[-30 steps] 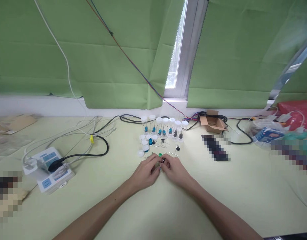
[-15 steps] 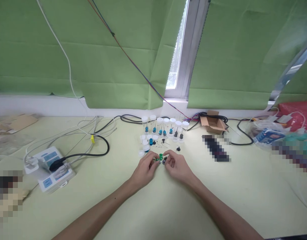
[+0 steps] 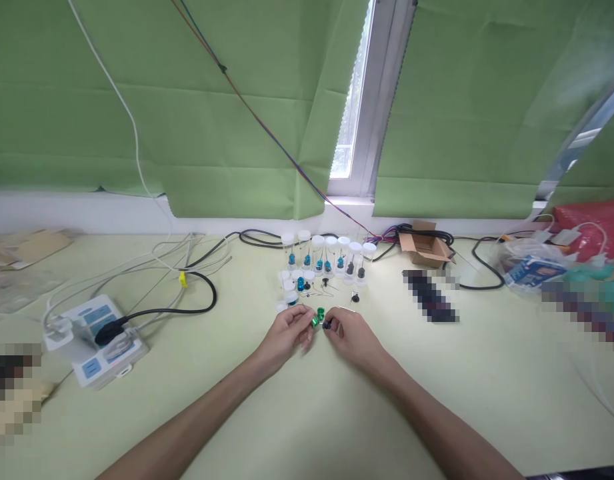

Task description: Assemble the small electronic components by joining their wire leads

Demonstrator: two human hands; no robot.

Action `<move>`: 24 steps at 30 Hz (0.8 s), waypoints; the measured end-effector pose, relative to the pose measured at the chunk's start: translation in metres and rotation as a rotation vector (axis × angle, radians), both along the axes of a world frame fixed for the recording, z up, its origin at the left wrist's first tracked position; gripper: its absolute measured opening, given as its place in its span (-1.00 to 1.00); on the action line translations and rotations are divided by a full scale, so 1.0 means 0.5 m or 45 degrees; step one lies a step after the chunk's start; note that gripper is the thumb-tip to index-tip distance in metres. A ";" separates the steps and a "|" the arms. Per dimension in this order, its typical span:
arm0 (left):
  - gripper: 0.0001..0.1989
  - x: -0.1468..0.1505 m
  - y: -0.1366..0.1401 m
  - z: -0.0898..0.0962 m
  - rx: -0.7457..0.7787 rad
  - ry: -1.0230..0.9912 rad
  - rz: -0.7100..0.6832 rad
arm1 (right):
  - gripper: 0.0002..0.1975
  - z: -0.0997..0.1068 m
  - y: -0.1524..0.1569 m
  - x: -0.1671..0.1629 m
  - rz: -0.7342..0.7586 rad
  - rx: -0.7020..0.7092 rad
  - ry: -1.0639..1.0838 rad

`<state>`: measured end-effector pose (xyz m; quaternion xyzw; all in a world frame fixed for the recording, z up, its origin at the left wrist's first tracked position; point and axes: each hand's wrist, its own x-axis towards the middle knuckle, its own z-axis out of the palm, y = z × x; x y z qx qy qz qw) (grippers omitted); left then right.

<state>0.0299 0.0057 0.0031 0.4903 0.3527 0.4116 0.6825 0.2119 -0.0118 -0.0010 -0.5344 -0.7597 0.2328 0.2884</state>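
My left hand [image 3: 287, 332] pinches a small shiny green cylindrical part [image 3: 315, 321] between thumb and fingers. In the fingertips of my right hand [image 3: 355, 335] is a small black part [image 3: 327, 325], too small to make out fully. Between the hands, on the table, stands a second green part [image 3: 321, 311]. Just beyond them lie a blue part [image 3: 301, 283], small black pieces with thin metal pins [image 3: 325, 282] and a black piece with a bent wire [image 3: 355, 297]. Farther back, clear tubes with white caps [image 3: 318, 253] stand in a row, holding blue or dark parts.
A power strip [image 3: 107, 340] with plugs and cables sits at the left. Toward the back right are an open cardboard box [image 3: 427, 248], a black cable coil [image 3: 429, 231] and a plastic bag with a blue box [image 3: 534, 272]. Green blinds [image 3: 237, 133] hang behind the table.
My left hand has turned, bringing the green part into plainer view between its fingertips. My right hand's fingers have shifted, showing the black part at their tips. The view moved slightly.
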 end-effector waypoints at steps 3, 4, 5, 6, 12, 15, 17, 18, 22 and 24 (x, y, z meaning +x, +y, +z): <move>-0.72 -0.002 0.004 0.000 -0.036 -0.029 -0.051 | -0.86 0.001 0.000 -0.001 -0.008 -0.030 0.007; -0.73 -0.003 0.005 -0.001 -0.041 -0.039 -0.064 | -0.87 0.002 0.000 -0.002 -0.008 -0.036 0.007; -0.73 -0.004 0.006 -0.001 -0.045 -0.049 -0.072 | -0.87 0.003 0.000 -0.002 -0.008 -0.036 0.001; -0.74 -0.004 0.007 -0.002 -0.051 -0.058 -0.076 | -0.88 0.004 0.000 -0.002 -0.007 -0.033 -0.008; -0.75 -0.008 0.011 -0.006 -0.085 -0.054 -0.110 | -0.89 0.010 -0.005 -0.003 0.002 -0.024 -0.035; -0.75 -0.008 0.012 -0.007 -0.092 -0.060 -0.095 | -0.89 0.008 -0.005 -0.002 0.001 -0.032 -0.041; -0.75 -0.008 0.012 -0.006 -0.094 -0.062 -0.084 | -0.90 0.004 -0.005 -0.003 -0.002 -0.032 -0.052; -0.75 -0.008 0.012 -0.006 -0.093 -0.060 -0.083 | -0.91 0.002 -0.004 -0.003 -0.003 -0.030 -0.059; -0.75 -0.006 0.009 -0.006 -0.094 -0.053 -0.061 | -0.92 -0.002 -0.004 -0.005 -0.004 -0.017 -0.074; -0.74 -0.005 0.008 -0.007 -0.094 -0.058 -0.046 | -0.93 -0.002 -0.005 -0.005 -0.004 -0.013 -0.065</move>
